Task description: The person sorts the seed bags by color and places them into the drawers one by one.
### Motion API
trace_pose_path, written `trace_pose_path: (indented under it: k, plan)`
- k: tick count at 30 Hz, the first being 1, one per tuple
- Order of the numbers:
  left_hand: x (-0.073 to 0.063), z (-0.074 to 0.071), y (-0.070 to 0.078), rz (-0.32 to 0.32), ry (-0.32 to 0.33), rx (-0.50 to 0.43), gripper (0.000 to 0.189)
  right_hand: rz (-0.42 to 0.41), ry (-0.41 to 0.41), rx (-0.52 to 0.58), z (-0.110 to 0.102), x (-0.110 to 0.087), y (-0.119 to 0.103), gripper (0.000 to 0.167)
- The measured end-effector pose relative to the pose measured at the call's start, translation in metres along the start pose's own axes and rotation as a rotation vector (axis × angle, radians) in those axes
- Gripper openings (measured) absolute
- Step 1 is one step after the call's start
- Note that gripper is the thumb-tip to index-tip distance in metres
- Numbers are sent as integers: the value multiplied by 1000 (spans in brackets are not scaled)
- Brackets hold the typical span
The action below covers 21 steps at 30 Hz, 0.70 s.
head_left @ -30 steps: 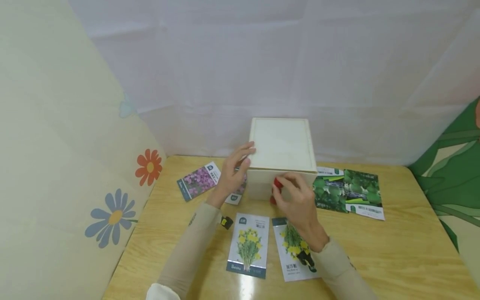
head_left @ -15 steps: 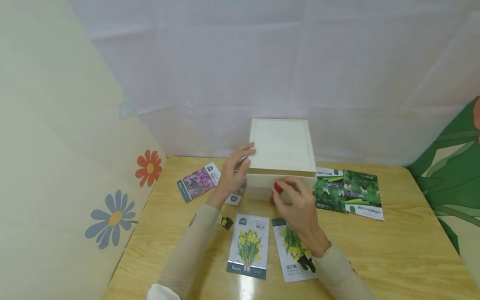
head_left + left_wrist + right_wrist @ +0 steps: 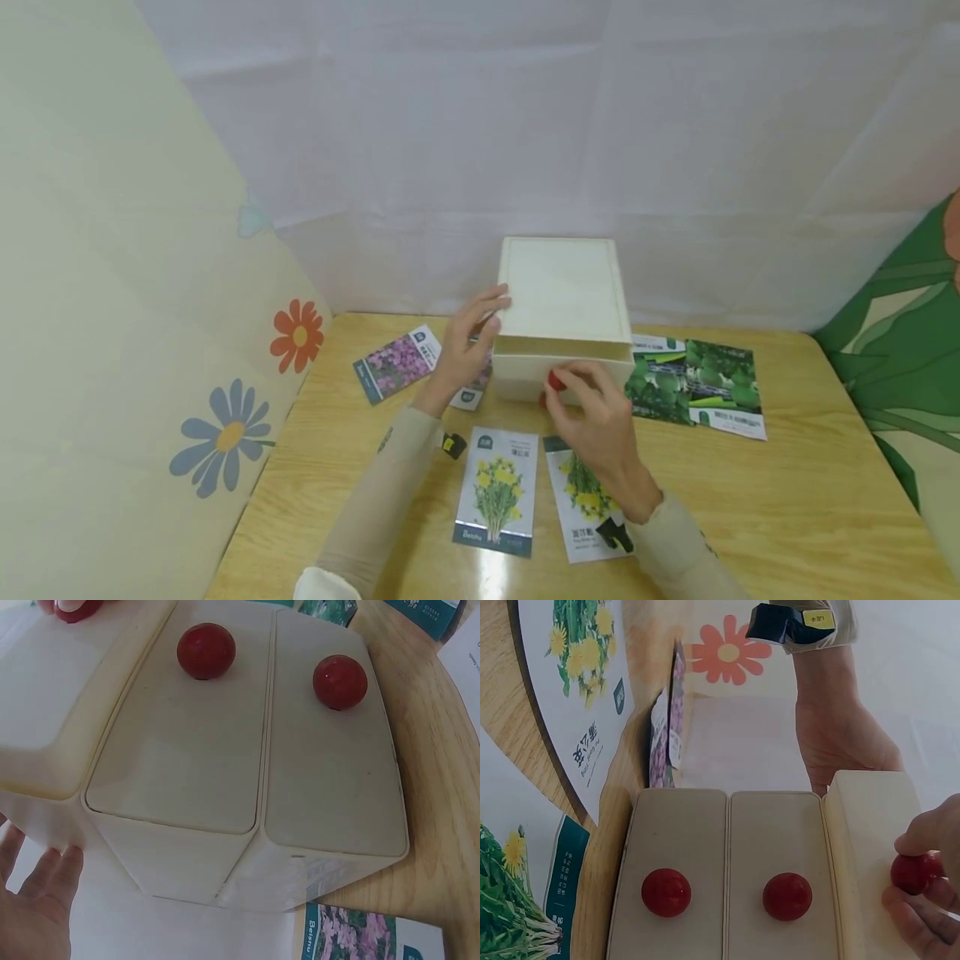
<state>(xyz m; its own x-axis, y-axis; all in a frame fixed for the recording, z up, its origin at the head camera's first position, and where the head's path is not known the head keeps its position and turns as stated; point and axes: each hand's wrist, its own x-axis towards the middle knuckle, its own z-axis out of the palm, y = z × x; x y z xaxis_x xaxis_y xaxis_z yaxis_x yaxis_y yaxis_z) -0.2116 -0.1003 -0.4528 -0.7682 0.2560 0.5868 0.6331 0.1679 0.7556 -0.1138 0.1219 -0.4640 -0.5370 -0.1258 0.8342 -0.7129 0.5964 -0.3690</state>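
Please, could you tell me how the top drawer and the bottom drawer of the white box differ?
The top drawer stands partly out, while the bottom drawer sits closed in the white box. The right hand pinches the top drawer's red knob; nothing touches the bottom drawer's red knob. Both drawers have a plain pale front with a round red knob.

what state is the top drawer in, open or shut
Partly open: the top drawer juts out beyond the two drawers below, and the right hand pinches its red knob.
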Motion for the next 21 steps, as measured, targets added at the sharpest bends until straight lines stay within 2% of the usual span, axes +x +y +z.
trace_pose_path:
  k: [6,14,21]
  plan:
    - [-3,-3,-7,-5,4,15,36,-4,-17,5,-1,-3,-4,26]
    - [8,-4,-10,27,-1,0,36,-36,-13,-7,-2,2,-6,29]
    - [2,0,-7,-31,0,-14,35,-28,-12,-9,-6,-7,-12,28]
